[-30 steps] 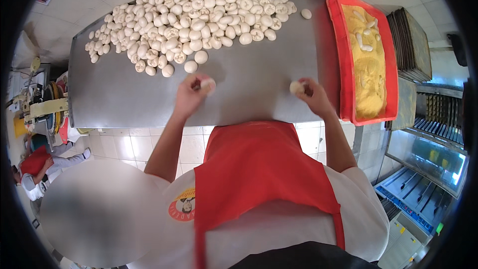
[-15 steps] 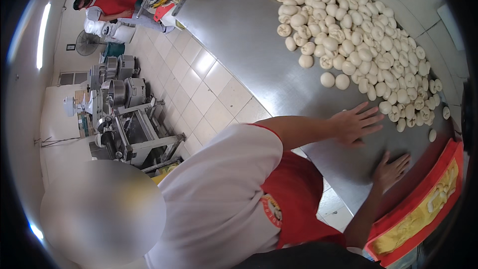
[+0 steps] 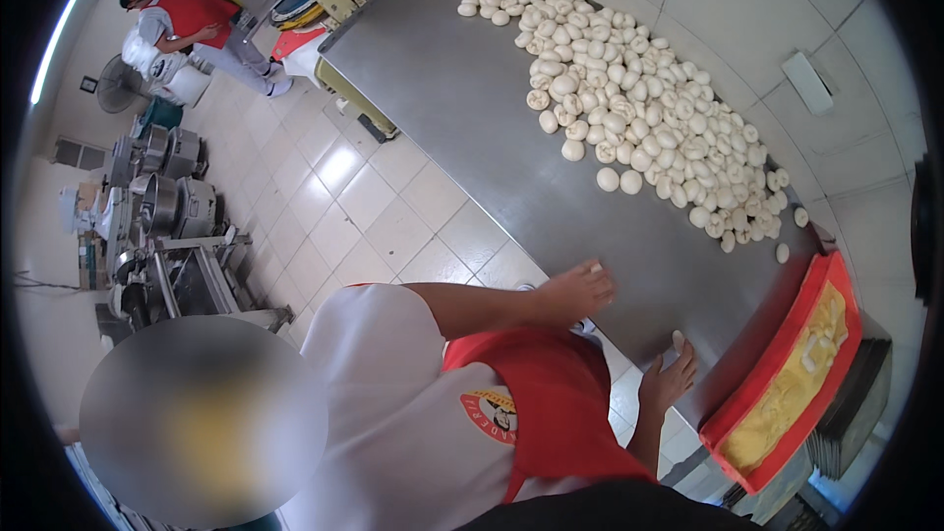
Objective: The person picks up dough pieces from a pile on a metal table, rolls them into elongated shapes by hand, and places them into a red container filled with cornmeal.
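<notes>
Both lay spread flat half a second ago, but now my left hand (image 3: pixel 578 291) is half-curled, contents indiscernible, and my right hand (image 3: pixel 672 374) loosely open, a dough piece (image 3: pixel 678 339) at its fingertips, suggesting flat contact has ended, dough balls (image 3: pixel 639 108) heaped along the table's (image 3: pixel 492 152) far side.

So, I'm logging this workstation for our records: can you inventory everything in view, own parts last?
Dough balls: too many to count, off-white, heaped along table's wall side
Table: one, grey, centre
Tub: one, red, table's right end
Powder: one layer, yellow, inside tub
Pieces: several, white, on powder
Stacked trays: one stack, dark, right of tub
Wall box: one, white, upper right
Co-worker: one, red apron, upper left
Fan: one, dark, upper left
Mixing bowls: at least two, silver, left
Floor: one, pale tiles, middle left
Apron: one, red, lower centre
Left hand: one, bare, table's near edge
Right hand: one, bare, same edge, nearer tub
</notes>
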`<act>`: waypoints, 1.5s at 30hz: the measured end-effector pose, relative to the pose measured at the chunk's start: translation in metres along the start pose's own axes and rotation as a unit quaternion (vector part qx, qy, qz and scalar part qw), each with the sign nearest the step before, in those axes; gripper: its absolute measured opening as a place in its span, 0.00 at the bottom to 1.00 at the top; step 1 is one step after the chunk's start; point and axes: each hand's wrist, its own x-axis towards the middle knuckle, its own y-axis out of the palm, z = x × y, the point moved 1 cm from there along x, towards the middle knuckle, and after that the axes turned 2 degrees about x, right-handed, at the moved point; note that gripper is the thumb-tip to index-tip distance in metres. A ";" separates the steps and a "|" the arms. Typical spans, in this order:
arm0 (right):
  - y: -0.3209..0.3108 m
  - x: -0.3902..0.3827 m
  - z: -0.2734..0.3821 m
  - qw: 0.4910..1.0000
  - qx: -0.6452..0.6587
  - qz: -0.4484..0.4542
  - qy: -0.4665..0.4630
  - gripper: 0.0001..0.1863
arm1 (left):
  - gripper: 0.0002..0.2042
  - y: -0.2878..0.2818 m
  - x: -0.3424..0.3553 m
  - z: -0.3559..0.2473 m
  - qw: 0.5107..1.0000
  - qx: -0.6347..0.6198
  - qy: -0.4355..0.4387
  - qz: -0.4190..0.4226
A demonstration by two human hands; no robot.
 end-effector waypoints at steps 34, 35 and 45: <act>-0.016 0.044 -0.024 0.983 0.172 -0.014 -0.065 0.17 | 0.11 -0.003 -0.001 0.057 0.974 -0.102 -0.160 -0.125; -0.005 0.025 -0.006 0.979 0.138 0.006 -0.150 0.17 | 0.12 0.010 0.001 0.032 0.981 -0.085 -0.146 -0.097; 0.028 0.154 -0.005 0.955 0.146 -0.095 -0.240 0.06 | 0.14 0.038 0.132 0.094 0.961 -0.174 -0.015 -0.215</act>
